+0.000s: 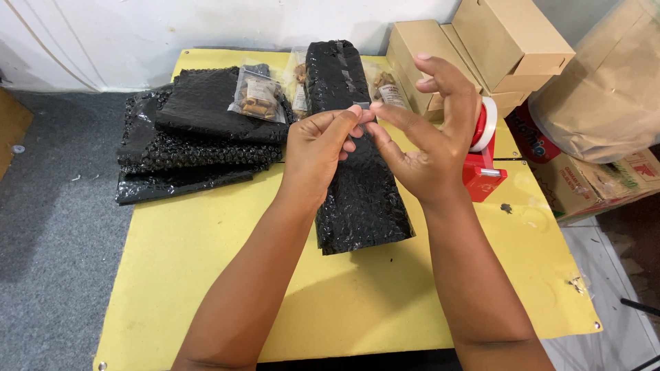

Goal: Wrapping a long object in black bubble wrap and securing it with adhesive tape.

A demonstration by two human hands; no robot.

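Between both hands, a short strip of tape, pinched at its ends: left hand clenched on one end with thumb and forefinger, right hand gripping the other between thumb and fingertip, remaining fingers fanned wide. Directly beneath the hands, a long black bubble-wrap parcel lying lengthwise on the yellow surface. Just right of the right hand, a red tape dispenser; beyond it, stacked brown cardboard boxes. Left of the left hand, a pile of black bubble-wrap sheets topped with clear snack bags. Taping step apparently in hand, strip held taut above the wrap's seam. Calls next for lowering it flat across the seam without letting it curl or stick to fingertips.
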